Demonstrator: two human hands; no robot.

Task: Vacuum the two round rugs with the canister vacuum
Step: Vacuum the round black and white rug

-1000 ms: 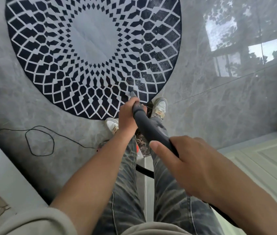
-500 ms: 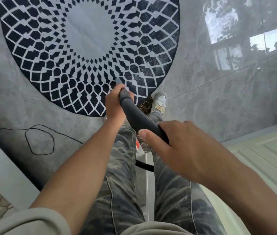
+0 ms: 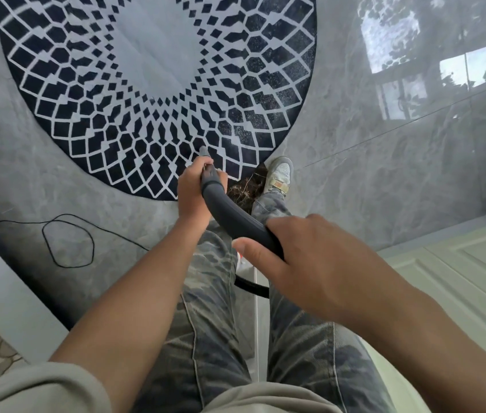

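A round black rug [image 3: 265, 84] with a white lattice pattern and a pale grey centre fills the upper left of the floor. I hold a curved dark grey vacuum handle [image 3: 236, 217] over its near edge. My left hand [image 3: 192, 189] grips the front end where the wand goes down toward the rug. My right hand [image 3: 304, 263] grips the rear of the handle. The nozzle is hidden behind my left hand. A black hose [image 3: 250, 287] shows between my legs. Only this one rug is in view.
A thin black cord [image 3: 67, 241] loops on the glossy grey floor at the left. My shoe [image 3: 279, 172] stands at the rug's rim beside a dark patch of debris [image 3: 246, 187]. A pale panelled surface [image 3: 459, 272] lies at the right, a white ledge [image 3: 6, 296] at the left.
Both hands and the handle have moved forward and to the left, so the front end now reaches farther over the rug's near edge. The grips are unchanged.
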